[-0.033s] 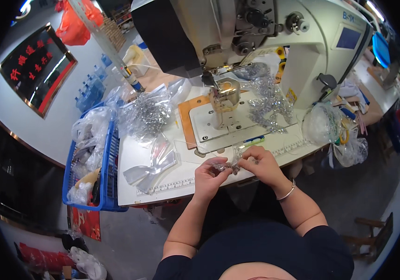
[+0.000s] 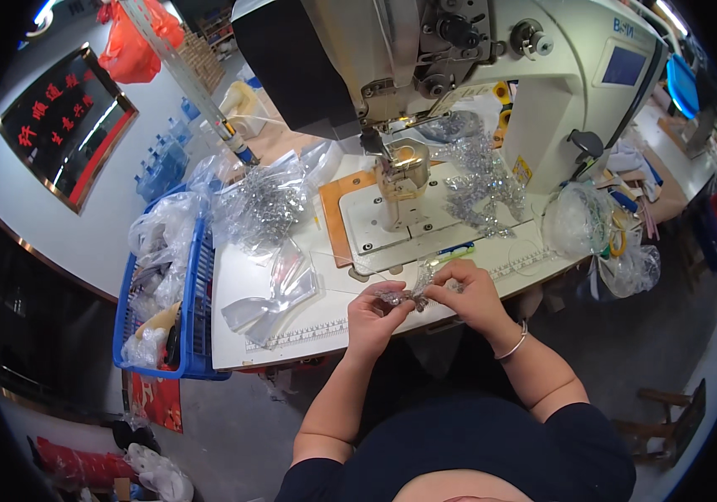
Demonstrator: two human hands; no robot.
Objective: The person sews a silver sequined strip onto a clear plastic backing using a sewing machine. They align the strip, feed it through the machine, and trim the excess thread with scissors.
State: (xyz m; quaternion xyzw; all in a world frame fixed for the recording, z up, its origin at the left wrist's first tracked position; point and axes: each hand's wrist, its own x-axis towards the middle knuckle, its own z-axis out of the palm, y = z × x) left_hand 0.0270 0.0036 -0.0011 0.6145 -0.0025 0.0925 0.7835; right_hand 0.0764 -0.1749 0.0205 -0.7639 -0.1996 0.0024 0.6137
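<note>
The silvery, sparkling piece (image 2: 418, 295) sits between my hands, over the near edge of the tabletop (image 2: 331, 311). I judge it light and limp, perhaps slippery, so it's best pinched near its ends. My left hand (image 2: 371, 318) is nearly closed, thumb and fingers gripping one side; my right hand (image 2: 471, 297), fingers curled, pinches the other. Beyond stands the sewing machine (image 2: 534, 125).

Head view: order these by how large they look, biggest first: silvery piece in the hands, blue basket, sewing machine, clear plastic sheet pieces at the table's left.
1. Sewing machine
2. Blue basket
3. Clear plastic sheet pieces
4. Silvery piece, partly hidden
</note>
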